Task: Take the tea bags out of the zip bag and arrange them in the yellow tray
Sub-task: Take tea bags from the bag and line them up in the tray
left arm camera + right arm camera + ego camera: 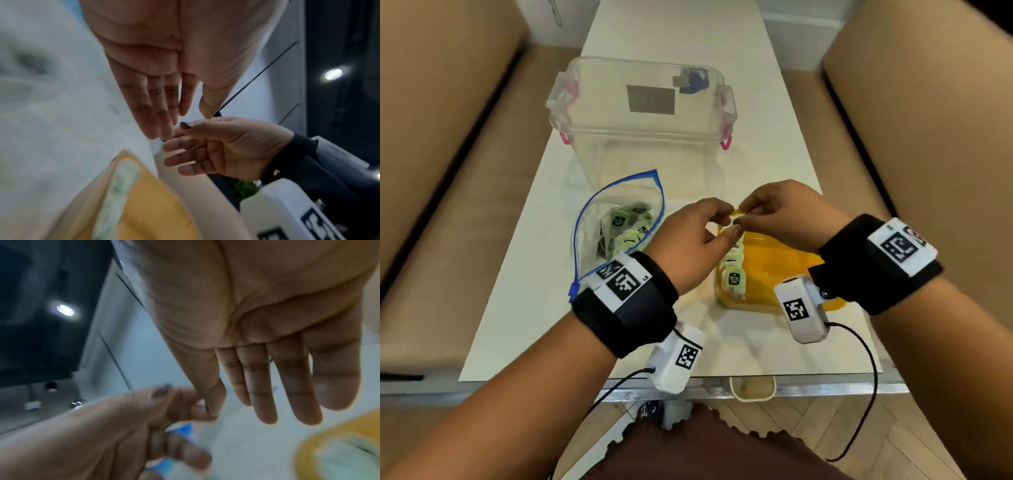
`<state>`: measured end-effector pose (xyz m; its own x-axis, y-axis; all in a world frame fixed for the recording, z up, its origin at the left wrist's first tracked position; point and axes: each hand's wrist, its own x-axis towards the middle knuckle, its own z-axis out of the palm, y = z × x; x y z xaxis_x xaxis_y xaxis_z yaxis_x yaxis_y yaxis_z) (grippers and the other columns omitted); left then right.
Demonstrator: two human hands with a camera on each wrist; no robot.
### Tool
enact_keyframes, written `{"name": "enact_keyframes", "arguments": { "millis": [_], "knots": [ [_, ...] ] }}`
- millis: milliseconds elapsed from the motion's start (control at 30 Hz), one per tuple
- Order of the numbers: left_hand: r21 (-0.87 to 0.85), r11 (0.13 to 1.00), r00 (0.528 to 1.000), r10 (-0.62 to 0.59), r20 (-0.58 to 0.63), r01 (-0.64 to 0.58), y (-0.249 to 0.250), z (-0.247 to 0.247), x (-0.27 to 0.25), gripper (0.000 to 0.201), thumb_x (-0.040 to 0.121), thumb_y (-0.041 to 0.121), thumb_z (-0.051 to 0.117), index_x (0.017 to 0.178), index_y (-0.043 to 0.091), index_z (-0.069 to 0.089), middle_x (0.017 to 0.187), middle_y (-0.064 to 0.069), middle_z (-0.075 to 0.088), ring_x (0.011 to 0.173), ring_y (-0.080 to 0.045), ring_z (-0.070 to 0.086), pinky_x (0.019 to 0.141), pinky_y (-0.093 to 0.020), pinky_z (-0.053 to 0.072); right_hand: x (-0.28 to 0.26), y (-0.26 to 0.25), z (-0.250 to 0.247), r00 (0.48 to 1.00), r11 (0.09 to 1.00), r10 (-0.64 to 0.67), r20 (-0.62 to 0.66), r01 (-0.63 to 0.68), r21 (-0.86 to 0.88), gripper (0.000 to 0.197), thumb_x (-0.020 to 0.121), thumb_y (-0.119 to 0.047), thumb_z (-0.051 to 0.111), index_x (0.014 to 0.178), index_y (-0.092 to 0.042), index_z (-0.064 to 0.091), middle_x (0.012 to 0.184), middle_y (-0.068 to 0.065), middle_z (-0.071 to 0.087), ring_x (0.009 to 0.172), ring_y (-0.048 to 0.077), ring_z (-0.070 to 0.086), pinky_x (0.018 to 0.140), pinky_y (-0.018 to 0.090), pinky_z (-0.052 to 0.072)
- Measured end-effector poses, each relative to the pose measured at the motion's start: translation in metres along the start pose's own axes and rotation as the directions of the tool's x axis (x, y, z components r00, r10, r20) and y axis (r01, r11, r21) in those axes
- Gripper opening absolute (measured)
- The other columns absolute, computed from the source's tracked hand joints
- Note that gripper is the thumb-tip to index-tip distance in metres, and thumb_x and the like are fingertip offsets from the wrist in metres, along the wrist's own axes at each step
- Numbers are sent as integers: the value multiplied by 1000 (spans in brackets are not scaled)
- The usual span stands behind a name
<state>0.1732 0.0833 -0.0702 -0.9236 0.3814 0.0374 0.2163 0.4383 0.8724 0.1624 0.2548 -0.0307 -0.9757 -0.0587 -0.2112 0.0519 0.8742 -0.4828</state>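
**Yellow tray partly filled, both hands pinching one tea bag above it**

Yellow plastic shows beneath the two hands: the shallow yellow tray (pixel 767 253) lies on the white tabletop (pixel 524 301) directly under the right hand (pixel 787 216) and just to the right of the left hand (pixel 688 240). Along the tray's left edge, below the left hand's thumb, stands a row of pale green tea bags with dark labels (pixel 734 274), packed one behind another.

The hands meet above the tray's far left corner. Between them is a small pale tea bag (pixel 734 219), mostly hidden by fingers. The left hand pinches it between thumb and fingertips, the other fingers loosely curled. The right hand's thumb and forefinger close on the same piece from the other side; in the right wrist view its remaining fingers (pixel 287 378) stretch out straight. Both wrist views are blurred, so the exact point of each grip is hard to tell.

To the left of the left hand, the clear zip bag with a blue zipper edge (pixel 616 233) lies open on the tabletop, with more green tea bags (pixel 630 226) inside. Beyond both hands, farther along the table, sits a clear plastic storage box with pink latches (pixel 643 113).
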Motion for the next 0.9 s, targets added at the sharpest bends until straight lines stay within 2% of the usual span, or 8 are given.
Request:
{"name": "enact_keyframes", "arguments": {
  "millis": [133,267,367,467,533,600,733,900],
  "knots": [
    [8,985,971,169,-169,-170,32,-40,4,14,91,25,59,102,20,66,99,7,65,77,-9,64,67,-30,55,-3,-29,-9,982,991,-129,-140,133,20,18,87,-34,64,96,-19,69,86,-3,68,82,13,63,73,28,49],
    [165,978,927,180,-330,-131,22,-91,3,15,89,24,57,97,20,69,98,9,62,82,-7,60,71,-17,48,6,-56,11,944,958,-259,-203,278,71,15,88,-26,63,98,-18,69,89,-5,69,84,10,64,82,31,51],
    [367,930,957,135,-257,-32,-5,-120,-4,16,82,29,57,90,30,71,109,7,59,102,-6,55,88,-16,33,7,-80,34,900,890,-400,-173,426,159,16,91,-16,57,100,-17,70,95,-8,71,88,4,65,85,26,51],
    [524,841,988,-73,-134,133,-33,-134,-20,21,72,47,52,81,41,70,133,3,54,124,-19,46,104,-27,27,7,-96,59,855,857,-515,-50,515,-13,23,92,-15,52,106,-20,70,103,-7,71,95,13,64,85,30,48],
    [502,838,977,-197,-86,214,-49,-132,-33,19,74,49,59,82,38,72,135,3,53,119,-19,50,100,-29,37,5,-101,71,856,831,-511,70,514,-215,27,92,-18,48,110,-24,68,107,-5,71,96,20,64,81,32,47],
    [490,843,974,-208,-88,224,-59,-124,-43,15,81,37,65,92,31,73,126,2,60,103,-16,57,85,-22,37,-1,-102,77,865,795,-482,142,500,-343,29,91,-20,45,107,-25,69,102,-3,72,92,24,64,79,32,46],
    [432,876,976,-183,-117,216,-67,-113,-56,42,82,18,64,124,25,61,127,4,60,99,-17,57,80,-14,30,-7,-103,84,898,822,-326,297,424,-380,28,89,-16,42,101,-18,68,96,4,70,87,28,61,73,33,48],
    [371,925,997,-77,-18,78,-63,-112,-59,61,76,11,64,134,29,52,122,6,57,77,1,42,73,-12,30,20,-117,100,934,834,-249,256,341,-433,21,91,-5,47,101,-5,65,85,7,62,84,28,59,64,29,34]
  ]
}}
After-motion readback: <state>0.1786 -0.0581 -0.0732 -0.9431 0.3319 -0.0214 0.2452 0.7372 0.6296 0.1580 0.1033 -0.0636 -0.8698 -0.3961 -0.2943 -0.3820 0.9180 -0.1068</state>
